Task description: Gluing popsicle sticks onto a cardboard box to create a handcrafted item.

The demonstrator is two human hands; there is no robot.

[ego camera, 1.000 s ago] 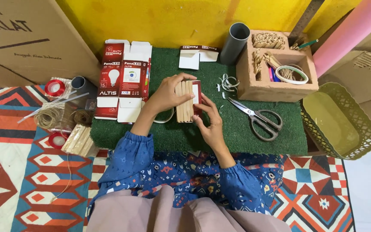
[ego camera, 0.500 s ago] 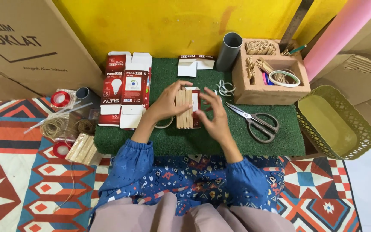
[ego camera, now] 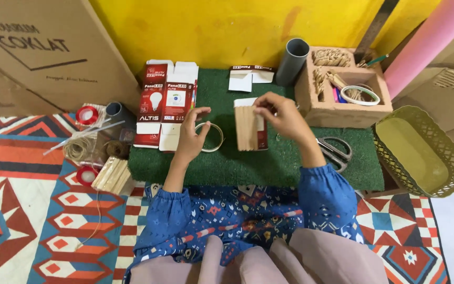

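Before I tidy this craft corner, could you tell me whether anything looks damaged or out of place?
Nothing looks damaged or spilled. The only oddities: the scissors lie partly hidden under the right hand, and the twine and ribbon rolls sit in a loose heap off the green mat.

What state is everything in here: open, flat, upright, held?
Stick panel: flat on the mat, right hand pinching its top edge.
Left hand: open, beside the tape ring.
Red boxes: unfolded flat.
Grey pipe: upright, open-topped.
Scissors: lying partly under the right forearm.
Basket: upright, nothing inside.
Stick bundle: lying on the rug.
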